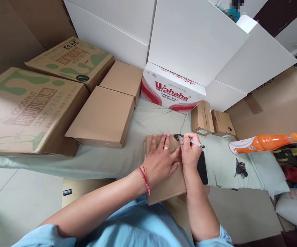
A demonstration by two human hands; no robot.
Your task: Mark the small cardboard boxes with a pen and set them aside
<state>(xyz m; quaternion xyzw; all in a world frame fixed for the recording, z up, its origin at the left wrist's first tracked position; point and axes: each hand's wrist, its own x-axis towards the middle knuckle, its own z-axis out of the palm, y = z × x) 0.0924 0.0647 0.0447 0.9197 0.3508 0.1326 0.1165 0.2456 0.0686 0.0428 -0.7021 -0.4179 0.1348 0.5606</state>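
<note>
A small brown cardboard box (167, 192) lies at the near edge of the cloth-covered table. My left hand (161, 157) rests flat on its top with the fingers spread and the thumb out. In my right hand (190, 151) is a slim pen (197, 143) with a pale barrel and dark ends, pinched between thumb and fingers. The pen's tip is by a black mark (176, 137) at the box's far right corner. Beside my right wrist lies a flat black object (203, 169), partly hidden by the forearm.
Two printed coconut cartons (35, 113) and two plain brown boxes (102, 116) stand to the left. A Wahaha carton (172, 89) is at the back, with two small boxes (202, 117) right of it. An orange bottle (263, 142) and keys (240, 168) lie on the right.
</note>
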